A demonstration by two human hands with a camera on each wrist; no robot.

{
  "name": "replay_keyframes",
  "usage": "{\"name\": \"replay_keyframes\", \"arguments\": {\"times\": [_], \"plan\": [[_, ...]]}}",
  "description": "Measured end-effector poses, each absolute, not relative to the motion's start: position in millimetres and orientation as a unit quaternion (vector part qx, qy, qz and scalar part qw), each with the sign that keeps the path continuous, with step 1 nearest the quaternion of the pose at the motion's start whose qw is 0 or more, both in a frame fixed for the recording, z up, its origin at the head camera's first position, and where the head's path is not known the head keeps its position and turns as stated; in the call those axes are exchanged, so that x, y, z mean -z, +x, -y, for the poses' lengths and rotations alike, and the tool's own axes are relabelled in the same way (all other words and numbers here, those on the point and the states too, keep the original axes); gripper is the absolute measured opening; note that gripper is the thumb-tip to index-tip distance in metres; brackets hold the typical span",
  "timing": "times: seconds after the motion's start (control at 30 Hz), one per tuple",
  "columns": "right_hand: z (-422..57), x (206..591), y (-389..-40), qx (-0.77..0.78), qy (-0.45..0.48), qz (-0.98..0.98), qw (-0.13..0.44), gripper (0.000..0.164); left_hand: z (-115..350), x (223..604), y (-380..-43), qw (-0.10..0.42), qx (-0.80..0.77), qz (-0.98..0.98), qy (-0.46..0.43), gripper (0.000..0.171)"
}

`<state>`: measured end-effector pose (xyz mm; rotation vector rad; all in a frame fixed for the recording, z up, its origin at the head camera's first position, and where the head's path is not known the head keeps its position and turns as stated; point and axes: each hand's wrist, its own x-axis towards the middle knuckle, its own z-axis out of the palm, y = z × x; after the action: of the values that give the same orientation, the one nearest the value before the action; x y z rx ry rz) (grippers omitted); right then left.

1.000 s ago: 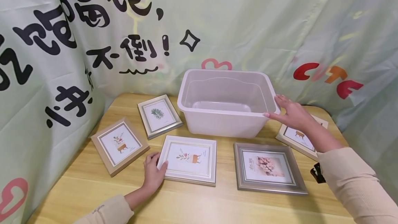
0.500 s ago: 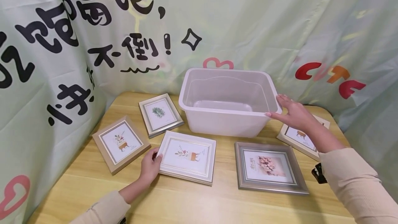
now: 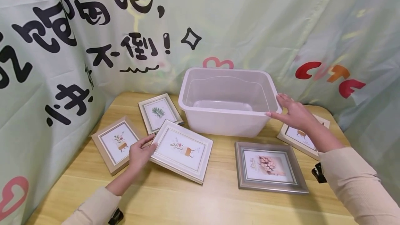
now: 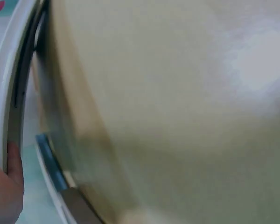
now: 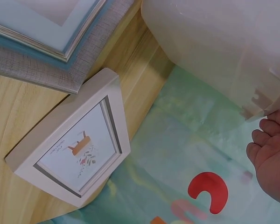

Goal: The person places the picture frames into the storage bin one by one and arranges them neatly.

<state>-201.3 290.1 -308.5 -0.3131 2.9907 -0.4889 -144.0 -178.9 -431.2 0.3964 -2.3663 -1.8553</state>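
My left hand (image 3: 140, 153) grips the left edge of a white picture frame (image 3: 181, 152), thumb on top. The frame is tilted and raised off the table, its print of a small orange stool with flowers facing up. In the left wrist view only the side of that picture frame (image 4: 4, 88) and part of the hand (image 4: 4, 193) show. At the right end of a pale plastic storage bin (image 3: 223, 123), my right hand (image 3: 293, 114) holds the rim, thumb at the front corner. The right wrist view has curled fingers (image 5: 268, 135) against the bin (image 5: 219, 51).
On the wooden table (image 3: 200, 204) lie a tan picture frame (image 3: 107, 155) and a silver one with a leaf print (image 3: 157, 112), left of the bin. A grey-brown frame (image 3: 272, 186) lies front right; a cream frame (image 3: 285, 138) sits partly behind my right forearm. A printed curtain (image 3: 250, 20) hangs behind.
My left hand has lifted the white picture frame off the table, tilting it and moving it up and left. The right hand stays on the bin's rim.
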Motion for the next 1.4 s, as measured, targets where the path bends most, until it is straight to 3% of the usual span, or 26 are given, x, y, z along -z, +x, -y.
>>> {"name": "replay_keyframes", "arguments": {"times": [0.2,0.5,1.0,1.4], "plan": [[-291,310,-201,0.158,-0.102,-0.981,0.044,0.091,187,415,-146,0.064,0.652,0.745,0.121,0.041],[-290,308,-202,0.152,-0.097,-0.982,0.053,0.092,190,393,-151,0.169,0.650,0.734,0.104,0.033],[-290,309,-201,0.150,-0.097,-0.982,0.057,0.093,175,356,-151,0.394,0.502,0.763,-0.102,0.024],[-289,307,-199,0.141,-0.096,-0.984,0.054,0.093,189,362,-174,0.464,0.426,0.754,-0.184,0.023]]}}
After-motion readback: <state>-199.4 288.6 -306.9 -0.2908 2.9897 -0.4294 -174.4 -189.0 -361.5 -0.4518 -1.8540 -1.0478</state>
